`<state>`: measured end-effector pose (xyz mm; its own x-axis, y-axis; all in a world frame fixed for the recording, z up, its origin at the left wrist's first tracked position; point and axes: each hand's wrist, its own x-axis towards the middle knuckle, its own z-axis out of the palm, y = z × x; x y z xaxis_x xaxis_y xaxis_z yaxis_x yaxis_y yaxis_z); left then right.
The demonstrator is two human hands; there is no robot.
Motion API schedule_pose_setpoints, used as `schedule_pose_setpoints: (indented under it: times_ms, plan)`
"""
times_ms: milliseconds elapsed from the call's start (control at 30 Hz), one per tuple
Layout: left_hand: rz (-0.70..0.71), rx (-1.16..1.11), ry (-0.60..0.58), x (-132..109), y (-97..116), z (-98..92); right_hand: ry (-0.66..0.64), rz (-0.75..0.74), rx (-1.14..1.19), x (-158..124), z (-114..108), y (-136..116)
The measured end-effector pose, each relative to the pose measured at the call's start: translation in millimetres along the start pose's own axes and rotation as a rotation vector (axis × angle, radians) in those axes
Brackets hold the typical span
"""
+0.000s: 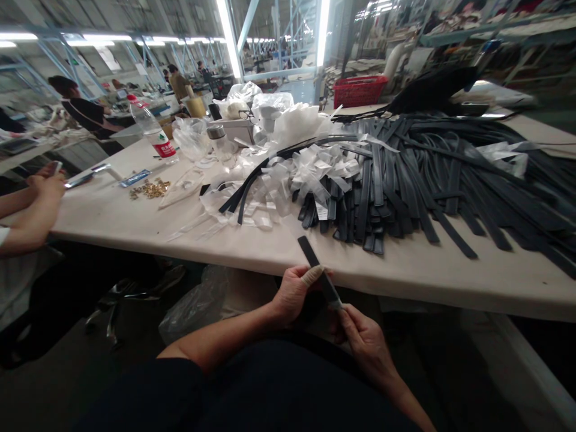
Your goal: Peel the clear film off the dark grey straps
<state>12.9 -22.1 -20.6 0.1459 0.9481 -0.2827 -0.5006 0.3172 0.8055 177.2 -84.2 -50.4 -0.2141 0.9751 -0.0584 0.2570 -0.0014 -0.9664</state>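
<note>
A dark, flat strap point(330, 292) is held slantwise in front of my body, just off the table's front edge. My left hand point(292, 292) pinches it around its middle, with a pale cover on the thumb. Lower down, my right hand point(363, 337) grips the near end, where a small light-coloured bit shows between the fingers. What that bit is, I cannot make out. Beyond my hands lies a big heap of similar dark straps point(405, 180) on the table. Crumpled translucent white strips point(270, 198) are piled against its left side.
The cloth-covered table point(450, 276) has its edge just ahead of me. Toward the left stand a red-labelled bottle point(159, 141), a glass jar point(219, 144) and small brass-coloured pieces point(155, 189). A co-worker's hands point(47, 186) hold a phone-like object at the far left. A red basket point(360, 91) sits behind.
</note>
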Motion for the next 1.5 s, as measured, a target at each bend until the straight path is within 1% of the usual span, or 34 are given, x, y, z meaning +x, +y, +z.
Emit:
schedule_pose_setpoints:
  times_ms: [100,200,267,300,367,467,500,533,633,667,733,800,867,933,1000,1033,1100,1200,1267,1400,1500]
  plan:
    - [-0.051,0.008,-0.018,-2.6,-2.7,0.7,0.011,-0.034,0.000,3.3,2.2,-11.6]
    - [-0.113,0.073,-0.117,-13.1,-12.0,5.1,0.091,-0.067,-0.032,9.2,5.2,-16.7]
    - [-0.150,0.121,-0.191,-17.4,-15.5,7.8,0.153,-0.087,-0.049,11.9,6.5,-15.1]
    - [-0.159,0.127,-0.210,-17.3,-15.3,8.6,0.173,-0.093,-0.049,12.4,7.0,-13.5]
    - [-0.128,0.090,-0.179,-13.1,-11.0,9.0,0.158,-0.084,-0.035,11.6,7.3,-10.3]
    - [-0.003,-0.002,-0.043,-4.1,-3.2,7.7,0.081,-0.049,-0.003,9.0,7.5,-9.9]
    - [0.009,-0.015,-0.021,-2.9,-2.7,7.1,0.068,-0.040,-0.001,8.6,7.7,-11.0]
    - [-0.011,-0.013,-0.028,-3.0,-3.5,6.6,0.070,-0.037,-0.005,8.5,7.8,-12.4]
    - [-0.152,0.030,-0.143,-7.3,-9.3,5.2,0.097,-0.051,-0.027,9.7,8.0,-15.2]
    - [-0.171,0.039,-0.165,-7.9,-9.8,4.9,0.101,-0.057,-0.030,10.0,7.9,-15.0]
    - [-0.119,0.005,-0.142,-5.4,-6.6,4.4,0.098,-0.055,-0.031,10.3,7.6,-13.1]
    - [-0.009,-0.073,-0.061,0.5,-0.5,4.1,0.090,-0.047,-0.018,10.3,7.1,-10.8]
    - [0.042,-0.115,-0.011,4.4,2.6,3.6,0.085,-0.043,-0.005,10.5,6.6,-9.4]
    - [-0.008,-0.087,-0.033,2.9,-0.1,2.8,0.092,-0.054,-0.005,11.2,6.0,-9.1]
    - [-0.069,-0.022,-0.092,-2.1,-5.1,1.9,0.108,-0.065,-0.014,11.6,5.2,-8.6]
    - [-0.078,0.006,-0.116,-4.3,-6.6,1.6,0.115,-0.067,-0.014,11.6,4.8,-8.1]
    - [-0.070,0.013,-0.132,-5.3,-5.5,1.5,0.118,-0.058,-0.005,11.3,4.5,-7.4]
    - [-0.024,-0.086,-0.076,-0.1,1.6,2.7,0.106,-0.044,-0.005,11.0,6.1,-8.7]
    - [-0.025,-0.096,-0.060,2.1,3.2,3.5,0.100,-0.051,-0.015,11.4,7.9,-11.3]
    - [-0.088,0.012,-0.146,-2.9,-2.9,2.5,0.101,-0.081,-0.029,12.9,5.9,-14.6]
    - [-0.034,0.057,-0.158,-6.0,-1.3,2.6,0.138,-0.089,-0.030,15.7,-7.2,-21.0]
